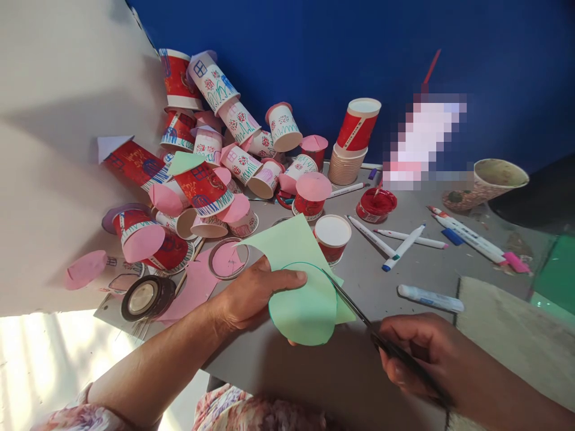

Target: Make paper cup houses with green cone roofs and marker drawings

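Observation:
Light green paper is pinched in my left hand, thumb on top and the other fingers mostly hidden beneath. A circle is outlined on it in darker green, and its lower edge is cut round. My right hand grips black-handled scissors. Their blades lie against the paper at the right side of the circle, along the drawn line. A narrow offcut of the paper hangs to the right of the blades. Just behind the paper stands a red cup with its white base up.
Decorated paper cups with paper tops are heaped at the back left. Pink paper, a tape roll and a tape ring lie by my left forearm. Markers, a red paint pot and a glue tube lie to the right.

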The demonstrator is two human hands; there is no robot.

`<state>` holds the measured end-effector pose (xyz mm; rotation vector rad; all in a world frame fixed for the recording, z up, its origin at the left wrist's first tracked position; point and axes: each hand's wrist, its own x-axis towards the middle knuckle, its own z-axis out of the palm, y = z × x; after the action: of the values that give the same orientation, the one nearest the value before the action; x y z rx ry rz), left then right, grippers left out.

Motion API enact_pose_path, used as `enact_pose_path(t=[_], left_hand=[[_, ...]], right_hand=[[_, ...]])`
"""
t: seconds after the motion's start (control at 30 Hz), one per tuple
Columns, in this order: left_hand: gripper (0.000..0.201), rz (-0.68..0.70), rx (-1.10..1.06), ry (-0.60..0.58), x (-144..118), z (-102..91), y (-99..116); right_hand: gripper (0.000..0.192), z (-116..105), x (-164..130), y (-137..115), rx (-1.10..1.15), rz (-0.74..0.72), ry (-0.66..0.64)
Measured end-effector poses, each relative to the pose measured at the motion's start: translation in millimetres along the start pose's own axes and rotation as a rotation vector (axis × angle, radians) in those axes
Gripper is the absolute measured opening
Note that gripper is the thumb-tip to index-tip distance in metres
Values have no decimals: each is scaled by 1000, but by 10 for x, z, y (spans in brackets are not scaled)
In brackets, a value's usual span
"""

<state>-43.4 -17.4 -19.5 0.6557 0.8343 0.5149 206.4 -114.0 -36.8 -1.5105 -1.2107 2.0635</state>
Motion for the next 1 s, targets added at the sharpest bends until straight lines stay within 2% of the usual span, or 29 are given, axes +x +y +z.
enact_pose_path(t=[0.27,0.43,0.8,1.0], left_hand=[[23,-9,16,-16,-7,-22,12],[24,-22,33,-36,-11,-54,-2],[23,-19,51,32,-21,-67,-12],[31,-38,114,23,-19,-75,2]], right_hand=[[47,-8,-5,16,16,-3,-23],[44,-14,5,14,-15,4,-29],[44,-49,-36,8,-20,-6,-50],[43,-61,-23,15,-41,-11,-40]])
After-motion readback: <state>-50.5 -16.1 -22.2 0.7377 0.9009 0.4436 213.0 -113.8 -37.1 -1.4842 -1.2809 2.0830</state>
